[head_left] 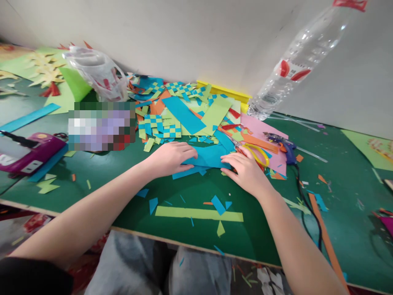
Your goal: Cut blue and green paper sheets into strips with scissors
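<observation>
A wide piece of blue paper (210, 156) lies level between my two hands. Its left end is gripped by my left hand (170, 159), thumb toward me and fingers over the edge. On its right end, my right hand (244, 168) pinches in the same way. More blue paper (186, 173) sticks out below it. Just behind my right hand are scissors with yellow handles (259, 152), partly hidden by the fingers. A long light green paper strip (199, 214) lies in front, with small blue and green scraps around it.
Woven blue-and-green paper pieces (162, 126) are heaped behind my hands. A tall clear plastic bottle (294, 61) stands back right. A blue glue gun (285, 150) trails a black cord. At left are a purple power strip (33, 151), a plastic-bagged container (98, 73) and a blurred-out item.
</observation>
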A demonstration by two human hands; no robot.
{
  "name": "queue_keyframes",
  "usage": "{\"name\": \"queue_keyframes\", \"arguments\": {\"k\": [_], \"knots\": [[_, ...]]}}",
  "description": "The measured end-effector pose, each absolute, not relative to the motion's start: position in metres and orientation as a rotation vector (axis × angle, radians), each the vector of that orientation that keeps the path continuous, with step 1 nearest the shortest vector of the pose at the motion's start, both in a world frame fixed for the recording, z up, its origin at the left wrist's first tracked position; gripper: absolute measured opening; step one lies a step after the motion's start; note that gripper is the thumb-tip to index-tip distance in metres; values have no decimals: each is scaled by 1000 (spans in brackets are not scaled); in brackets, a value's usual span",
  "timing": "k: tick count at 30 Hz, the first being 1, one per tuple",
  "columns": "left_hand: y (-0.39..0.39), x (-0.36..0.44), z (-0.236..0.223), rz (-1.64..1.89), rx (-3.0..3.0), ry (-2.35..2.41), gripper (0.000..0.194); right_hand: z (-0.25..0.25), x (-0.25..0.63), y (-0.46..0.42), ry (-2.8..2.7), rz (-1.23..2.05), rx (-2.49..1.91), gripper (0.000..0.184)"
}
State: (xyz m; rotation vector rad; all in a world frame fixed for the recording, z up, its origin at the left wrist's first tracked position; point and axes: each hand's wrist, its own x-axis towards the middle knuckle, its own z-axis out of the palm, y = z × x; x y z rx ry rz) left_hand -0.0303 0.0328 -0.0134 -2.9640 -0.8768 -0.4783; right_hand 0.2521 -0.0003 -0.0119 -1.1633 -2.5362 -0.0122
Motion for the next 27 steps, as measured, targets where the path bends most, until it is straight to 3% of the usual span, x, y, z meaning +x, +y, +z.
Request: {"name": "queue_keyframes", "arguments": {"k": [27], "knots": [[34, -25, -18, -487, -2988, -958, 28, -16, 249, 0, -2473, -5, -1187, 23]]}}
